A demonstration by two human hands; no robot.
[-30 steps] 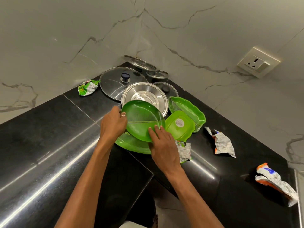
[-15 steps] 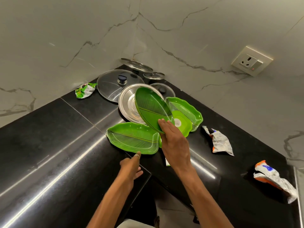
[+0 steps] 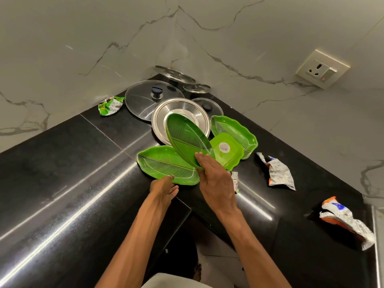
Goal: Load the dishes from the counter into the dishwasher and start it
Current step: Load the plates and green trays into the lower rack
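Spanning the corner under the marble wall, the black granite counter [image 3: 62, 183] is seen to carry every dish yet to be loaded; no dishwasher is in view. At its back the large glass lid [image 3: 141, 100] and the steel plate [image 3: 182, 112] are left as they were a second ago, as are the scalloped green dish [image 3: 236, 129] and the square green plate [image 3: 230, 156] beside them.

The change is confined to the two leaf-shaped plates. A second ago the upper leaf plate [image 3: 187, 140] lay flat on the lower leaf plate [image 3: 162, 163] with both hands on it. Now it has been tipped up on edge in front of the steel plate, while the lower leaf plate is left flat near the counter's front edge. Whether the two are touching cannot be told.

The upper leaf plate is held by the right hand [image 3: 216, 183] alone: straight fingers are laid across its inner face, and the thumb, hidden behind, is judged to be pinching from the back. The left hand [image 3: 164, 189] has been dropped to the lower leaf plate's near rim, which is touched by the ringed finger; whether a grasp has been closed cannot be told.

The stack is thus judged separated, with one plate in hand for carrying and the second about to be taken.
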